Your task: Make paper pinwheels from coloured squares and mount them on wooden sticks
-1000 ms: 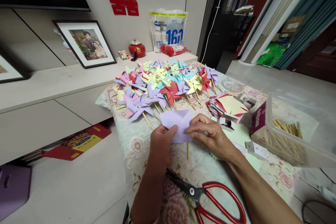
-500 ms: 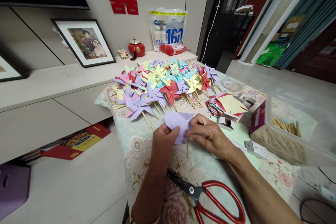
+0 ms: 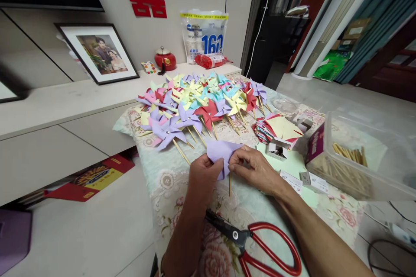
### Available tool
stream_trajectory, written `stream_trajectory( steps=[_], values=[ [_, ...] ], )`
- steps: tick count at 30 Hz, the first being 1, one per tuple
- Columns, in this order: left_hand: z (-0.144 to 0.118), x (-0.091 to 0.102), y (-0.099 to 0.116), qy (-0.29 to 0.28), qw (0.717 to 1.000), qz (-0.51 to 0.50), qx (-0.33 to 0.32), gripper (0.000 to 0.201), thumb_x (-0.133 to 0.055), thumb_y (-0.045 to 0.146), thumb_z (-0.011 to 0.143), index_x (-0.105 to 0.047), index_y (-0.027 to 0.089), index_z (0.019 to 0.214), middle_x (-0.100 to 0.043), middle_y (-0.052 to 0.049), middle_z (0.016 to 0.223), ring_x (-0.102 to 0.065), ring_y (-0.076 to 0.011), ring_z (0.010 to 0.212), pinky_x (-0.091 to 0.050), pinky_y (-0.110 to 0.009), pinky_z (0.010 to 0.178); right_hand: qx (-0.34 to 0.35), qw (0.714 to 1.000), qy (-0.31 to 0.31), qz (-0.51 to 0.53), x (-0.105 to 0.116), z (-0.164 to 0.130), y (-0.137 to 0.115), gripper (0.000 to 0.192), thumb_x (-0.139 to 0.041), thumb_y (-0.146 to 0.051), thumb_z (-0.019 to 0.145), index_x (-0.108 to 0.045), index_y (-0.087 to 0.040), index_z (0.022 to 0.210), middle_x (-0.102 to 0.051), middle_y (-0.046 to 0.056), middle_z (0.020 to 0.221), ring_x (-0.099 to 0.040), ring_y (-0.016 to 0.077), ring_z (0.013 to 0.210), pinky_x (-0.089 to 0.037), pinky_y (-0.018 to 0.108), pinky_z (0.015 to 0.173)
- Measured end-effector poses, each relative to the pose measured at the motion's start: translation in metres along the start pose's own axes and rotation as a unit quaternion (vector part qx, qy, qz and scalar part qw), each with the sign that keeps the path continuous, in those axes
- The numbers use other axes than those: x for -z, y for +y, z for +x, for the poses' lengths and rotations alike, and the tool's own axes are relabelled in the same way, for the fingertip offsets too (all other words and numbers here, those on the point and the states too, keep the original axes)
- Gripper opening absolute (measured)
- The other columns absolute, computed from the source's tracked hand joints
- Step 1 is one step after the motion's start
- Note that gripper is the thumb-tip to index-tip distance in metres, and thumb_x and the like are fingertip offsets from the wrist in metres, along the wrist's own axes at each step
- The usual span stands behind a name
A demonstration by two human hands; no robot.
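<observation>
Between my two hands is a sheet of purple paper point(image 3: 218, 150), partly folded, with a thin wooden stick point(image 3: 230, 185) pointing down from beneath it. My left hand point(image 3: 204, 173) is closed on the paper's left side, thumb on top. My right hand point(image 3: 251, 166) pinches its right side with bent fingers; the fingertips partly hide the paper and the stick's upper end. Below the hands lie scissors point(image 3: 237, 234) with red handles. Beyond them, many finished paper pinwheels point(image 3: 208, 112) on sticks are heaped on the flowered tablecloth point(image 3: 167, 194).
To the right are a stack of cut paper sheets point(image 3: 281, 127), a small open white box point(image 3: 277, 149) of dark pins, and closed small boxes point(image 3: 314, 181). A clear plastic bin point(image 3: 357, 177) holds wooden sticks. A cabinet point(image 3: 84, 132) with a framed photo point(image 3: 97, 54) runs along the wall.
My right fingers have drawn in more tightly on the purple paper, and its right part is folded further over. The whole view has shifted slightly.
</observation>
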State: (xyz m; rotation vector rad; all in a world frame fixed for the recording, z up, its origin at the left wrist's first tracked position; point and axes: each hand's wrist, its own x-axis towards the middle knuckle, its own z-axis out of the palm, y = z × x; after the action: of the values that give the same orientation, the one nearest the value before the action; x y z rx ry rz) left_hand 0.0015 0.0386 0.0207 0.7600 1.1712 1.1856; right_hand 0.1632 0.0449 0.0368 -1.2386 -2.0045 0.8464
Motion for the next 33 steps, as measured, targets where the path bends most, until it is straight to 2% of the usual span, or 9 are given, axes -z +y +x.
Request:
stream_trajectory(
  steps=[8, 19, 28, 33],
  values=[
    [-0.0005, -0.0017, 0.0014, -0.002, 1.000, -0.011, 0.010, 0.023, -0.078, 0.024, 0.059, -0.076, 0.011, 0.077, -0.072, -0.001, 0.064, -0.061, -0.0148, 0.057, -0.047, -0.024, 0.057, -0.047, 0.999, 0.025, 0.012, -0.0047, 0.0013, -0.0002, 0.013, -0.062, -0.013, 0.080, -0.061, -0.017, 0.069, -0.050, -0.002, 0.073, -0.049, 0.0135, 0.068, -0.036, 0.026, 0.061],
    [-0.0022, -0.0030, 0.0039, 0.001, 1.000, -0.016, 0.012, 0.022, -0.079, 0.023, 0.057, -0.076, 0.011, 0.076, -0.072, -0.001, 0.064, -0.061, -0.0142, 0.058, -0.047, -0.024, 0.058, -0.044, 0.998, 0.049, -0.010, -0.0079, 0.0020, 0.0025, 0.013, -0.060, -0.013, 0.079, -0.060, -0.018, 0.067, -0.050, -0.002, 0.071, -0.049, 0.0132, 0.065, -0.036, 0.026, 0.059],
    [0.0013, -0.0011, -0.0029, -0.008, 1.000, -0.005, 0.005, 0.020, -0.079, 0.023, 0.058, -0.076, 0.013, 0.075, -0.072, -0.001, 0.065, -0.059, -0.0134, 0.056, -0.046, -0.024, 0.057, -0.046, 0.998, 0.052, 0.002, -0.0080, 0.0017, 0.0021, 0.013, -0.059, -0.012, 0.078, -0.060, -0.018, 0.067, -0.051, -0.001, 0.071, -0.050, 0.0134, 0.066, -0.037, 0.026, 0.060],
    [-0.0016, -0.0035, 0.0015, -0.005, 1.000, -0.002, 0.005, 0.020, -0.078, 0.023, 0.058, -0.076, 0.012, 0.074, -0.071, -0.001, 0.064, -0.059, -0.0128, 0.055, -0.046, -0.023, 0.056, -0.048, 0.997, 0.055, -0.003, -0.0085, 0.0017, 0.0031, 0.013, -0.060, -0.012, 0.078, -0.060, -0.018, 0.066, -0.051, -0.002, 0.070, -0.049, 0.0132, 0.064, -0.036, 0.026, 0.059]
  ],
)
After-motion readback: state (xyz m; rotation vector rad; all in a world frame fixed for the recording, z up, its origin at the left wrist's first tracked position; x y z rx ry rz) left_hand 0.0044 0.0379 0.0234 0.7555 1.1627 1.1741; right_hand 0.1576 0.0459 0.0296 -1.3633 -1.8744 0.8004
